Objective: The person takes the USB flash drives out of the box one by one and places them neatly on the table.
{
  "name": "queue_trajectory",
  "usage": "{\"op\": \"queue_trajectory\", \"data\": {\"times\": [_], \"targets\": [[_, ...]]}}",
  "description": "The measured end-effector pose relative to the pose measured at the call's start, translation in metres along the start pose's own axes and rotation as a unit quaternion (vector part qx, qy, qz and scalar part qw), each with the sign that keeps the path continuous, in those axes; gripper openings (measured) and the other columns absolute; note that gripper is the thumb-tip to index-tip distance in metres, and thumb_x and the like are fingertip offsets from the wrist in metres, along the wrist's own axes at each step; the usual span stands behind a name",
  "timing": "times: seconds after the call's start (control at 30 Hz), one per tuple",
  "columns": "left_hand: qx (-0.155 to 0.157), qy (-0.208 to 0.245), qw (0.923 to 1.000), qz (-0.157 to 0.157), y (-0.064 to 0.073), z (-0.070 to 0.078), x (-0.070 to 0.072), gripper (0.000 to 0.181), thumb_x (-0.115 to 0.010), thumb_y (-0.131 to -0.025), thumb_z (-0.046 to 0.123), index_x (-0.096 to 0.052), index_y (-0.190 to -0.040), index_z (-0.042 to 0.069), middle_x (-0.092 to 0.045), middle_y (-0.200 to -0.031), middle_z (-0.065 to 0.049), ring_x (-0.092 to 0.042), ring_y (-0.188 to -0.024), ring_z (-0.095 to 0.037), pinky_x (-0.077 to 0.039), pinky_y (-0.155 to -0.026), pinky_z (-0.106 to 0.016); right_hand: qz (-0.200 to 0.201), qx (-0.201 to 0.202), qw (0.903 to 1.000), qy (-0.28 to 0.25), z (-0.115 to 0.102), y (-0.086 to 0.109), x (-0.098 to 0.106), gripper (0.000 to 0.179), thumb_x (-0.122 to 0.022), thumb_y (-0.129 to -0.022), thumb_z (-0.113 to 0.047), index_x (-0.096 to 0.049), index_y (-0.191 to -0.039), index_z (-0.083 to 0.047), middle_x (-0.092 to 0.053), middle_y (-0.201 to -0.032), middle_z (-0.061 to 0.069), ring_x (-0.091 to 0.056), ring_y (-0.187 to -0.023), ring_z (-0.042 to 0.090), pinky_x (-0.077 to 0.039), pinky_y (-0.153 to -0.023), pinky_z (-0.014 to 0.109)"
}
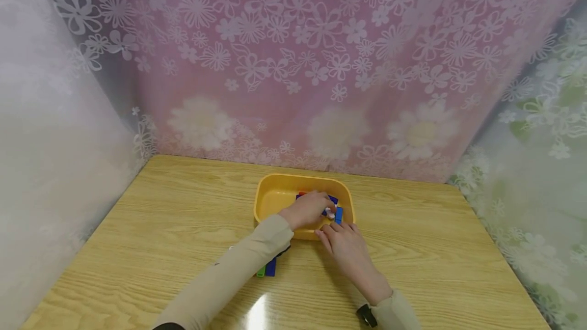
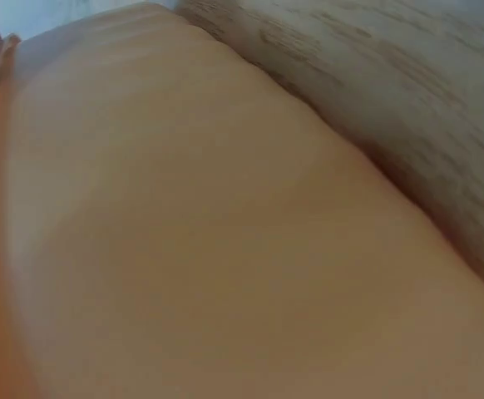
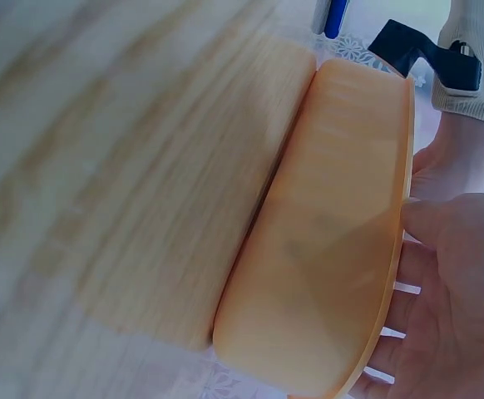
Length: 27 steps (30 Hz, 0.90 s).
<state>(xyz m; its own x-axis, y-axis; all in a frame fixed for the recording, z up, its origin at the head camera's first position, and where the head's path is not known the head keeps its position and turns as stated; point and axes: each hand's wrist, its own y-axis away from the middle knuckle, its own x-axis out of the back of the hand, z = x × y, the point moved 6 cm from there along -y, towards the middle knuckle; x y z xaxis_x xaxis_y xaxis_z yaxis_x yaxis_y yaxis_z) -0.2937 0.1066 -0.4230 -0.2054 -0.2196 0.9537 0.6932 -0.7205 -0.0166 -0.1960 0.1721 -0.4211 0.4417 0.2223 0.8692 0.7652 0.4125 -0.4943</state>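
Inside an orange-yellow plastic tub [image 1: 275,178], my left hand [image 1: 306,211] reaches down with its fingers bent among small coloured blocks. A small whitish piece [image 1: 329,214] shows right under those fingers; I cannot tell if they pinch it. Beside it are a light blue block [image 1: 339,215], a dark blue block [image 1: 334,199] and a red one [image 1: 302,193]. My right hand [image 1: 349,251] holds the tub's near rim, fingers over the edge and thumb at the outside, as the right wrist view shows. Sleeve fills the left wrist view.
On the wooden table [image 1: 412,248], a green piece [image 1: 261,271] and a dark blue piece [image 1: 271,267] lie in front of the tub, partly hidden by my left sleeve [image 1: 238,269]. A pink flowered curtain [image 1: 293,65] hangs behind the table, with pale cloths at both sides.
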Motion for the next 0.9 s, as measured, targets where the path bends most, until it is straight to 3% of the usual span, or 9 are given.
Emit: {"op": "queue_trajectory", "data": {"times": [0.33, 0.5, 0.6, 0.8, 0.9], "targets": [[0.045, -0.083, 0.9953, 0.022, 0.0004, -0.0044, 0.0007, 0.011, -0.064, -0.099, 0.007, -0.074, -0.101, 0.012, -0.068, -0.105, -0.002, -0.061, -0.096, -0.017, -0.051, -0.088, -0.028, -0.006, -0.005, 1.0000, -0.001, -0.0011, -0.0015, 0.0001, 0.024, -0.069, -0.097, -0.026, -0.063, -0.077, -0.013, -0.060, -0.071, -0.001, -0.059, -0.071, 0.024, -0.046, -0.070, 0.039], [0.067, -0.126, 0.9898, 0.009, 0.0016, -0.0082, -0.0026, 0.011, -0.065, -0.100, 0.013, -0.071, -0.091, 0.013, -0.070, -0.092, 0.000, -0.065, -0.086, -0.015, -0.055, -0.076, -0.028, -0.004, -0.003, 1.0000, 0.001, -0.0007, -0.0011, 0.0008, 0.028, -0.070, -0.096, -0.026, -0.060, -0.073, -0.014, -0.059, -0.069, -0.001, -0.058, -0.068, 0.022, -0.045, -0.068, 0.038], [0.069, -0.125, 0.9897, -0.004, 0.0024, -0.0071, -0.0035, 0.007, -0.070, -0.097, 0.019, -0.071, -0.092, 0.014, -0.069, -0.091, 0.000, -0.064, -0.083, -0.014, -0.056, -0.073, -0.029, 0.000, -0.003, 1.0000, 0.001, -0.0005, -0.0005, 0.0018, 0.027, -0.070, -0.096, -0.025, -0.061, -0.074, -0.013, -0.059, -0.069, -0.001, -0.058, -0.068, 0.022, -0.045, -0.068, 0.038], [0.044, -0.076, 0.9958, -0.026, 0.0025, -0.0010, -0.0080, 0.013, -0.077, -0.092, 0.027, -0.073, -0.096, 0.015, -0.067, -0.090, 0.004, -0.063, -0.082, -0.011, -0.054, -0.073, -0.025, -0.011, -0.006, 0.9999, 0.004, -0.0001, -0.0005, 0.0013, 0.023, -0.069, -0.097, -0.025, -0.064, -0.077, -0.014, -0.059, -0.071, -0.002, -0.057, -0.068, 0.022, -0.044, -0.068, 0.037], [0.043, -0.082, 0.9954, -0.023, 0.0043, -0.0004, -0.0056, 0.017, -0.076, -0.093, 0.027, -0.070, -0.084, 0.014, -0.064, -0.078, 0.006, -0.060, -0.073, -0.009, -0.051, -0.067, -0.022, -0.021, -0.010, 0.9997, 0.000, -0.0007, -0.0009, 0.0006, 0.022, -0.068, -0.098, -0.025, -0.066, -0.080, -0.014, -0.060, -0.072, -0.002, -0.058, -0.070, 0.023, -0.044, -0.069, 0.038]]}}
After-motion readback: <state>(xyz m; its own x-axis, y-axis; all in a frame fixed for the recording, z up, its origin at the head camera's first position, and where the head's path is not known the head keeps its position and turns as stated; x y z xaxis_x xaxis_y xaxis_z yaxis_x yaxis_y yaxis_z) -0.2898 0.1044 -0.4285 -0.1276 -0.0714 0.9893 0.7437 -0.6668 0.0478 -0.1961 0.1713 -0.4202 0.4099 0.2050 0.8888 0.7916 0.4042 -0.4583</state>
